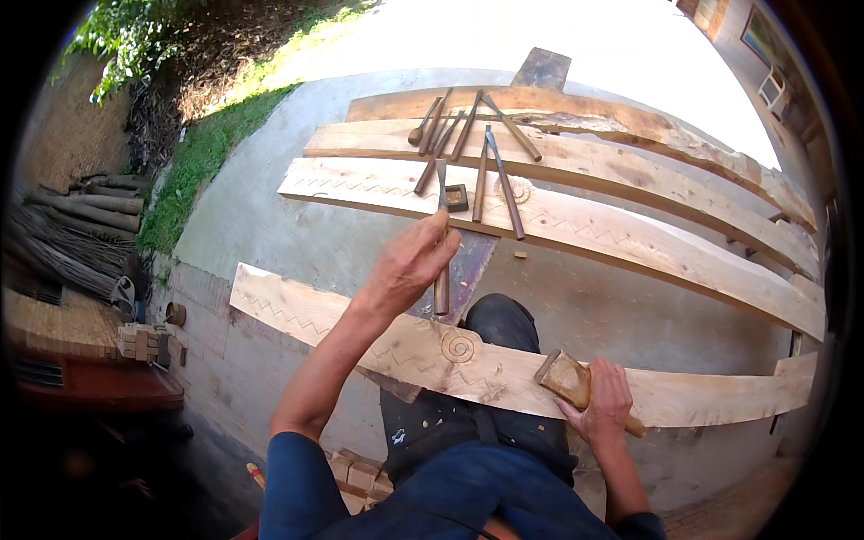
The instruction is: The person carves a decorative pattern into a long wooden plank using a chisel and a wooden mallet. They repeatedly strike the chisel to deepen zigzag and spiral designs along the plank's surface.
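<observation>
My left hand point(414, 256) is closed round a chisel point(441, 295) above the gap between two boards. The chisel's wooden handle sticks out below the fist, and its metal end points away from me. My right hand point(605, 400) grips a wooden mallet point(567, 378) over the near board point(513, 378), the mallet's head to the left and its handle end showing below the palm. The near board lies across my lap, with a carved spiral point(459, 346) and a zigzag line cut into it.
Beyond lie several long boards point(621, 220), one with a matching zigzag and a spiral point(516, 190). Several chisels and gouges point(483, 177) rest across them, beside a small square dark block point(457, 197). A dark support point(468, 270) runs under the boards. Logs point(99, 207) are stacked far left.
</observation>
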`<action>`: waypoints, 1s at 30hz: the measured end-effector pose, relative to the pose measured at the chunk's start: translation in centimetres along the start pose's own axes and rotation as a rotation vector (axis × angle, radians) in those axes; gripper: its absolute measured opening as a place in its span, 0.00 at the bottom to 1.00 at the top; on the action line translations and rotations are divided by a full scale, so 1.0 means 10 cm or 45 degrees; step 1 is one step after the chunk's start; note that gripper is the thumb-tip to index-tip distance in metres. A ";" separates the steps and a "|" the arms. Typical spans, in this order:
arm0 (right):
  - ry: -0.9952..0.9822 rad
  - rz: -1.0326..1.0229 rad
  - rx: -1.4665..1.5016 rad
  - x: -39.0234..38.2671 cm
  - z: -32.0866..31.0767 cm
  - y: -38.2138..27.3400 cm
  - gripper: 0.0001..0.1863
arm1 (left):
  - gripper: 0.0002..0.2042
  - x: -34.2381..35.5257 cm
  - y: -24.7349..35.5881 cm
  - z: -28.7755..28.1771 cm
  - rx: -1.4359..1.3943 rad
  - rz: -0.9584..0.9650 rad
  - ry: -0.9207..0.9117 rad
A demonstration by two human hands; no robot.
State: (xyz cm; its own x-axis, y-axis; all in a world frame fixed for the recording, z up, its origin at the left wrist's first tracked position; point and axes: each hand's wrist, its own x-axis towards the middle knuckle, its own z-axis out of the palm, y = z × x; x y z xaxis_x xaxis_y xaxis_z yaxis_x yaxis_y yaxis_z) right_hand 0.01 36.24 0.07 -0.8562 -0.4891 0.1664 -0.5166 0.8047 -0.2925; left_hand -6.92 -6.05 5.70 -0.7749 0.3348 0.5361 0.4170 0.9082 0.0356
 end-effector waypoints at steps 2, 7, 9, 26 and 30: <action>0.002 0.002 0.007 -0.01 0.02 0.01 0.48 | 0.17 0.13 -0.33 0.13 -0.026 0.039 -0.087; 0.013 -0.028 0.001 0.01 0.03 0.05 0.47 | 0.11 0.60 -0.89 0.36 -0.033 0.241 -0.344; 0.022 -0.023 0.035 0.03 0.01 0.04 0.48 | 0.10 0.76 -1.11 0.46 -0.023 0.365 -0.437; 0.016 -0.014 0.049 0.06 -0.01 0.05 0.46 | 0.11 0.81 -1.75 1.05 0.196 0.631 -0.552; 0.028 -0.034 0.036 0.05 0.00 0.06 0.44 | 0.06 0.84 -1.47 1.05 0.197 0.310 -0.354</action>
State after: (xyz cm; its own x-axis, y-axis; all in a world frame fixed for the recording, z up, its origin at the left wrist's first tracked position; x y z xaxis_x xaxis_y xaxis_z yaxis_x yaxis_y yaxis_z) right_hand -0.70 36.52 -0.07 -0.8423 -0.5024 0.1951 -0.5390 0.7814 -0.3145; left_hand -24.56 -13.96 0.85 -0.7699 0.5812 0.2634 0.5447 0.8137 -0.2031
